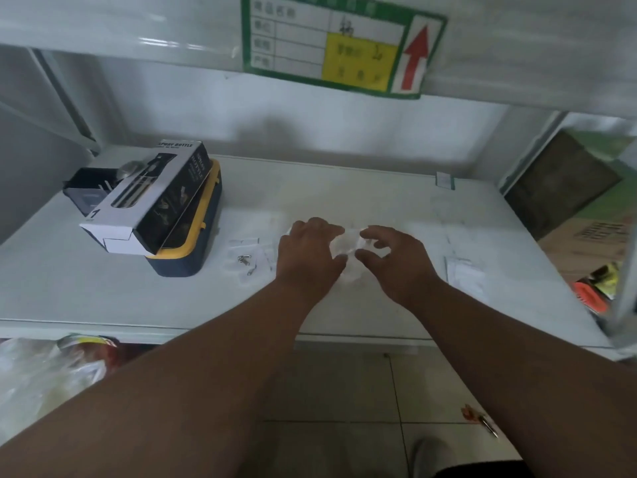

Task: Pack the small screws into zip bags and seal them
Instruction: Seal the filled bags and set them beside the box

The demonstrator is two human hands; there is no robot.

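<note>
The white desk (344,198) carries the whole job, and most of its surface is bare. At its far left a spray bottle box (151,198) lies tilted on top of a yellow-rimmed blue case (193,250); neither appears to belong to the packing.

Both hands work at the middle of the desk. The left hand (308,253) lies palm down with its fingers (324,225) curled onto the left edge of a crumpled clear zip bag (348,246). The right hand (393,257) hovers at the bag's right edge, fingers (374,232) spread and half open, thumb and forefinger near the film; whether they pinch it cannot be told. Whether this bag holds screws, or is sealed, cannot be told either (the film is blurred and partly covered).

To the right, near the desk's front, a flat stack of zip bags (463,274) lies well apart from the hands and looks unused. Left of the left hand lie several more clear bags (248,257), flat on the desk, with a few small screws (245,259) showing there; whether these sit loose or inside a bag is unclear.

Judgement: the task is at an early to middle stage. One bag is in hand, no finished sealed bag can be confirmed, and screws and empty bags remain to be dealt with.
</note>
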